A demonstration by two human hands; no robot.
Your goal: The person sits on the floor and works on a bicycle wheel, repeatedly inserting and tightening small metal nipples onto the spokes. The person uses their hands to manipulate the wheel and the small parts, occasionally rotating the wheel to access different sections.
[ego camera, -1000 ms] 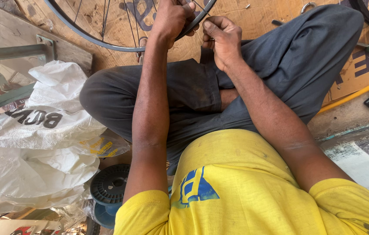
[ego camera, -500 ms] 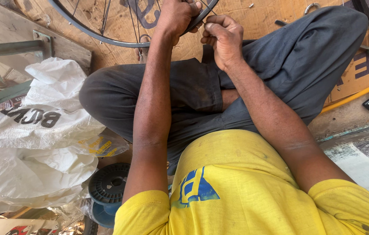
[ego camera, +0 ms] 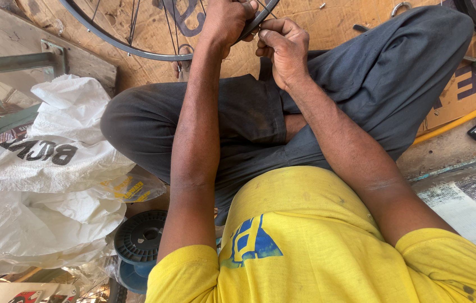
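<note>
Wheel rim [ego camera: 137, 51] (hub cut off) in left hand [ego camera: 224, 22]

White plastic bags [ego camera: 41, 185] lie left; black spool [ego camera: 140, 235] beside them; yellow hose [ego camera: 462, 119] right.

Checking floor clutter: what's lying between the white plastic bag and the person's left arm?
In the head view, the bent left leg in dark grey trousers fills the upper gap between the white plastic bag and left arm; lower down sits a dark round spool.
</note>
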